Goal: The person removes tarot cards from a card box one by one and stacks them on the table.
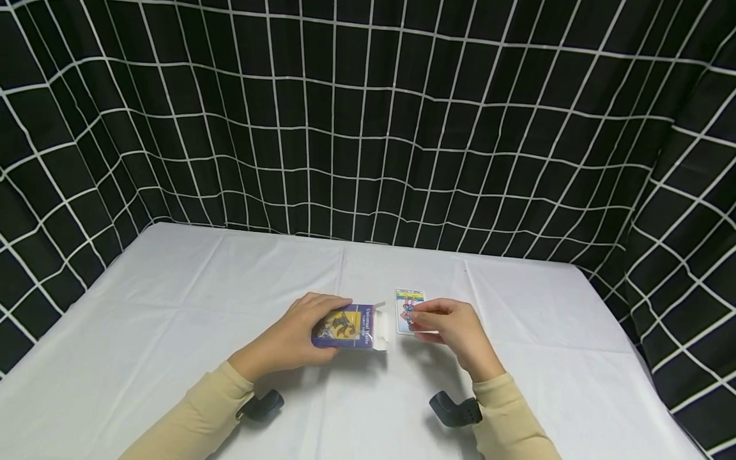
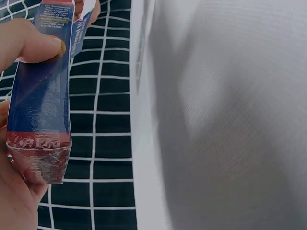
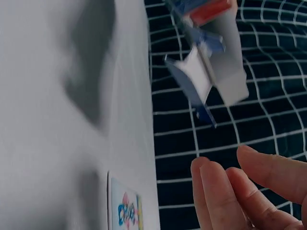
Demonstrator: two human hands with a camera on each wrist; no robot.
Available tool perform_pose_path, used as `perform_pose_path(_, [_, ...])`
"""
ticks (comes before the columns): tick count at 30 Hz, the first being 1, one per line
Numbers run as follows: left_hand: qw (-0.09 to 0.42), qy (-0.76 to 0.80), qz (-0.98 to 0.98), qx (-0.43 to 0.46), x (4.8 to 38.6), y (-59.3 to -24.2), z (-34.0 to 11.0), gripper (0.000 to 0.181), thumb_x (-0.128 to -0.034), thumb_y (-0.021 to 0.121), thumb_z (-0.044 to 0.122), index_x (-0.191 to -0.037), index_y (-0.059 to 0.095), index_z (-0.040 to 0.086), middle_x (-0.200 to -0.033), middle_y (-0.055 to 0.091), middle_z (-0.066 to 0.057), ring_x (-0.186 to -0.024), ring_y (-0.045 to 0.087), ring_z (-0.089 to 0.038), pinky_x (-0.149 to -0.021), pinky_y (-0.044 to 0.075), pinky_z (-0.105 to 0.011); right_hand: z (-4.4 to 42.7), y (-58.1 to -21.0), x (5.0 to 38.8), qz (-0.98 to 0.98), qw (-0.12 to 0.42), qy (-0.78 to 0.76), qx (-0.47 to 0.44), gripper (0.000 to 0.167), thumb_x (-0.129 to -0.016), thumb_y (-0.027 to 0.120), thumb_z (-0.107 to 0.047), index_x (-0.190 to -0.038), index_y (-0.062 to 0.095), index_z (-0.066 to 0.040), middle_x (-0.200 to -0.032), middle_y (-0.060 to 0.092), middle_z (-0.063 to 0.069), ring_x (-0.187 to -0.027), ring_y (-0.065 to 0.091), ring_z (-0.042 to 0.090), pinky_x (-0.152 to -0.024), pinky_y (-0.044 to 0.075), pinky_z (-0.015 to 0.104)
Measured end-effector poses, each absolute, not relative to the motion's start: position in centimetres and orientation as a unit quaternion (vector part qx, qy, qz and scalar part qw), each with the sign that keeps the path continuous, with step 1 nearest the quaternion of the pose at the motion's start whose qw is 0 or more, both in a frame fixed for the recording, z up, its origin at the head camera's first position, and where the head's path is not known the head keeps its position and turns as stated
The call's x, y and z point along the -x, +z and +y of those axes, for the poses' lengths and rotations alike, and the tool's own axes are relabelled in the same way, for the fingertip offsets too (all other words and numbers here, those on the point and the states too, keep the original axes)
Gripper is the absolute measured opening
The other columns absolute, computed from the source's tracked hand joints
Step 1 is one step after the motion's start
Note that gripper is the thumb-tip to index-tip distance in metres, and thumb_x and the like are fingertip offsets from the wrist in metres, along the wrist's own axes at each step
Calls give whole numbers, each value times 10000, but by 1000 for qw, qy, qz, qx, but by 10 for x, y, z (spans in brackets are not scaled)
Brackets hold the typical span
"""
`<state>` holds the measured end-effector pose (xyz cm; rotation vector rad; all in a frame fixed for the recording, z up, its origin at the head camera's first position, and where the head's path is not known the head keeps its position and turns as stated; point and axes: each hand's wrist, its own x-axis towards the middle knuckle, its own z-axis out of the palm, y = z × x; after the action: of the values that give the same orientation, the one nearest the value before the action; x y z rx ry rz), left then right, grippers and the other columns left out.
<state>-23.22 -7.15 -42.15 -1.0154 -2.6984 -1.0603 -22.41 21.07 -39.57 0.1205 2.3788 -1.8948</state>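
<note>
1. The black grid curtain [image 1: 356,115] is hanging well back, so I'm not expecting trouble there.
2. The white cloth [image 1: 201,332] is covering the table and showing creases; a dragging sleeve could be tugging it and shifting whatever's on it.
3. The left hand [image 1: 290,335] is gripping the box, thumb pressing a narrow side. Squeezing too hard could be buckling the cardboard, imo.
4. The right hand [image 1: 460,332] is holding nothing, fingers loosely bent. From the head view it's overlapping the card, but the right wrist view is showing them apart, so misjudging that gap might be causing a fumble.
5. The tarot box [image 1: 344,327] is being held above the cloth, open end facing the right hand. I can't see inside; anything loose could be spilling if that end's dipping.
6. The card [image 1: 405,310] is lying picture side up just beyond that open end. Single or pile? Can't tell. Nails scraping under it could be bending an edge.
7. The flaps [image 3: 231,81] are sticking out, so they could be snagging a corner.
</note>
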Motion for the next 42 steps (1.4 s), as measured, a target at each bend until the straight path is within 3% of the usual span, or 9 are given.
perform_pose_path(12, [41,-340,-877,336,233,-423,-71,781,-726,807,165,-1445,503,151,-1431,558,-52,-1298,488,-239,-1109,376,-495,197,-388,214,773,55,-632,-11,275,-874,697,-50,-1080,666,129,-925,725,71,-834,747,185,-784,615,330])
perform_pose_path(22, [46,-337,-876,341,231,-419,-70,781,-723,807,172,-1442,506,152,-1427,564,-55,-1301,490,-246,-1108,376,-503,187,-385,208,772,55,-634,-2,295,-876,671,-20,-1107,643,162,-970,726,124,-823,717,137,-782,616,338])
perform_pose_path(31, [36,-350,-873,338,228,-419,-69,797,-712,818,163,-1445,504,159,-1435,553,-57,-1301,486,-244,-1111,385,-499,180,-390,207,772,51,-633,-16,260,-846,729,-61,-1026,687,121,-850,728,62,-756,705,112,-775,617,333])
perform_pose_path(42, [29,-355,-870,340,227,-417,-69,798,-716,818,157,-1448,500,150,-1446,546,-51,-1308,479,-238,-1116,382,-496,173,-397,208,778,42,-626,-28,230,-824,748,-85,-977,718,83,-838,738,58,-756,699,106,-772,616,329])
